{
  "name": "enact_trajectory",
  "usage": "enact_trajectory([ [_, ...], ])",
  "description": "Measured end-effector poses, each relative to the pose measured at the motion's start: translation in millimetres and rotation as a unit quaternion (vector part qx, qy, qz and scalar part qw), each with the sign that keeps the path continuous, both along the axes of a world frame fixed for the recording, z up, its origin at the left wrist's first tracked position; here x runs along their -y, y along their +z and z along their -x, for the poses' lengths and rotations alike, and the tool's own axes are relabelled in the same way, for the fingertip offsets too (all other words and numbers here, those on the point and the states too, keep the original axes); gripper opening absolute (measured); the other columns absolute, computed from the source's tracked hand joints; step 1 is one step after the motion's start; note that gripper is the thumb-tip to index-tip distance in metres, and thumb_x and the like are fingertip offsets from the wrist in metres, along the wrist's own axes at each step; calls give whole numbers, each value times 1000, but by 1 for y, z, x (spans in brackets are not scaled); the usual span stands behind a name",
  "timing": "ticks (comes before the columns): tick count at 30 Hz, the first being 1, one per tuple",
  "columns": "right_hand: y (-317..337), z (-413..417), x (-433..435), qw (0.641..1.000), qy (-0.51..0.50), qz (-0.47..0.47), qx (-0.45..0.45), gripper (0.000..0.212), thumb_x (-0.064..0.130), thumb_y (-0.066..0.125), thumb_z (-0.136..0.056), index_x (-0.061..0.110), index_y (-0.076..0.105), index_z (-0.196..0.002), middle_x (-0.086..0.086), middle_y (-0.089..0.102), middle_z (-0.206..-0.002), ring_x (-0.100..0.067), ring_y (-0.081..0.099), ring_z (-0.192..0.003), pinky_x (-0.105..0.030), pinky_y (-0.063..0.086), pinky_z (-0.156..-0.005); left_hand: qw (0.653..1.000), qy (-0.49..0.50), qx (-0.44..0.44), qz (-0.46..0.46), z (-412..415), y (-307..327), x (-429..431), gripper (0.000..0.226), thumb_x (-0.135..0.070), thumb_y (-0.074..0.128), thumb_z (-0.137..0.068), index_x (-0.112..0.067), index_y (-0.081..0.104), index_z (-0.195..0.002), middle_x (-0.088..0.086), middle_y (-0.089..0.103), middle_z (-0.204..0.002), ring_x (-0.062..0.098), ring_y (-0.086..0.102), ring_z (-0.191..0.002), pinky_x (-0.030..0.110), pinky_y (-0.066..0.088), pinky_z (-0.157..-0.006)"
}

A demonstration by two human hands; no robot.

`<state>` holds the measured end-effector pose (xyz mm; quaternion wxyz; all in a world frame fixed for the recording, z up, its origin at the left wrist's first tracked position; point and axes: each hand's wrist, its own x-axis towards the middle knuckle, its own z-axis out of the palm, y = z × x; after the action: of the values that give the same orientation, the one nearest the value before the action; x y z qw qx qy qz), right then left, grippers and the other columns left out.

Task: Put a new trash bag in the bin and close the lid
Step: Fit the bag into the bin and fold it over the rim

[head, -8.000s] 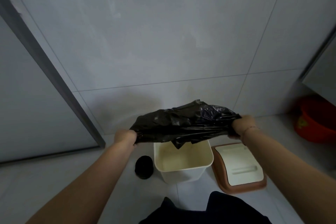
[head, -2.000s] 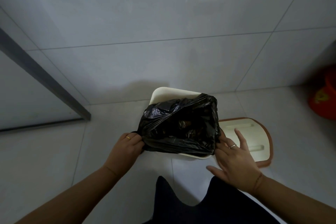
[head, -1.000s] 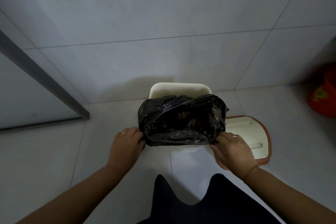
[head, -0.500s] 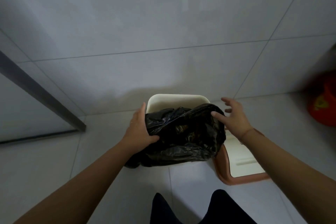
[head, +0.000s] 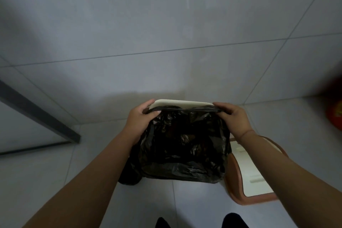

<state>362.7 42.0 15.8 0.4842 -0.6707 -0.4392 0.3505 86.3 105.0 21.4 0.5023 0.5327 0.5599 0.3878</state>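
A black trash bag [head: 183, 144] lies spread over the mouth of the cream bin [head: 181, 102], whose far rim still shows bare. The bag's front and sides hang down outside the bin. My left hand [head: 140, 118] grips the bag's edge at the far left corner of the rim. At the far right corner my right hand [head: 233, 116] holds the same edge, stretched taut between the two hands. The bin's lid [head: 253, 176], cream with a brown border, lies flat on the floor just right of the bin, partly behind my right forearm.
The bin stands on a pale tiled floor against a tiled wall. A dark roll of bags [head: 129, 176] sits at the bin's left foot, half hidden by my left arm. A red basin [head: 335, 114] is at the right edge. A dark door frame [head: 37, 116] runs down on the left.
Both hands have gone from the bag's near and side edges to the far corners and closed on its rim, pulling it tight toward the back of the bin.
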Motion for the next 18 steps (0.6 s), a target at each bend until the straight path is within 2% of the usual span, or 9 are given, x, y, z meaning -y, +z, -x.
enact_trajectory([
  [2, -1, -1, -4, 999, -13, 0, -48, 33, -6, 64, -77, -3, 65, -110, -3, 68, -95, 12, 63, -65, -4, 49, -69, 999, 15, 27, 8, 1, 0, -5, 45, 0, 70, -76, -16, 65, -118, 0, 70, -95, -7, 66, -73, 5, 49, -70],
  [5, -2, -3, -9, 994, -15, 13, -111, 28, -7, 65, -76, 1, 67, -103, 11, 73, -67, 7, 64, -60, -7, 51, -64, 997, 45, 56, 43, 3, -1, -12, 33, 0, 72, -74, -21, 73, -99, 5, 72, -87, 14, 67, -78, 25, 53, -82],
  [7, -2, -4, -12, 990, -10, 22, -136, 21, -7, 64, -76, 3, 68, -94, 15, 71, -59, 5, 64, -58, -8, 52, -62, 994, 53, 60, 68, 4, -2, -15, 27, 1, 72, -73, -17, 74, -92, 11, 72, -87, 21, 66, -78, 33, 53, -86],
  [9, 1, -5, -15, 988, -5, 33, -153, 15, -6, 63, -77, 7, 68, -82, 13, 71, -57, 1, 65, -57, -9, 52, -60, 991, 51, 73, 98, 6, -1, -19, 22, 2, 70, -74, -9, 74, -92, 13, 73, -83, 24, 65, -75, 36, 55, -85],
  [11, 4, -6, -17, 982, 3, 54, -181, 15, -5, 62, -79, 8, 66, -77, 6, 70, -59, -8, 64, -60, -12, 54, -60, 985, 37, 94, 138, 8, 0, -25, 18, 3, 69, -74, -6, 73, -90, 7, 74, -68, 23, 66, -69, 34, 58, -75],
  [13, 6, -7, -19, 971, 21, 85, -225, 12, -3, 58, -82, 7, 65, -79, 0, 69, -63, -15, 62, -65, -16, 55, -61, 976, 9, 108, 187, 10, 3, -32, 18, 1, 66, -77, -3, 71, -94, 3, 73, -60, 22, 68, -63, 28, 60, -63],
  [15, 7, -11, -21, 956, 41, 118, -266, 11, -1, 54, -85, 4, 64, -84, -4, 70, -67, -21, 61, -72, -21, 56, -65, 961, -42, 120, 245, 10, 6, -37, 19, -3, 57, -85, -4, 67, -101, 2, 74, -63, 16, 70, -57, 23, 59, -56],
  [16, 8, -12, -23, 947, 58, 137, -286, 12, 0, 51, -87, 2, 63, -89, -6, 71, -70, -22, 61, -76, -24, 56, -68, 952, -65, 126, 272, 9, 6, -38, 19, -6, 53, -88, -6, 66, -101, 3, 74, -66, 14, 70, -58, 22, 58, -57],
  [18, 10, -14, -26, 925, 103, 183, -317, 20, 5, 44, -91, -1, 61, -99, -8, 71, -78, -22, 64, -78, -27, 54, -75, 939, -82, 135, 306, 9, 3, -42, 18, -10, 48, -90, -8, 65, -97, 6, 72, -77, 18, 69, -68, 29, 57, -69],
])
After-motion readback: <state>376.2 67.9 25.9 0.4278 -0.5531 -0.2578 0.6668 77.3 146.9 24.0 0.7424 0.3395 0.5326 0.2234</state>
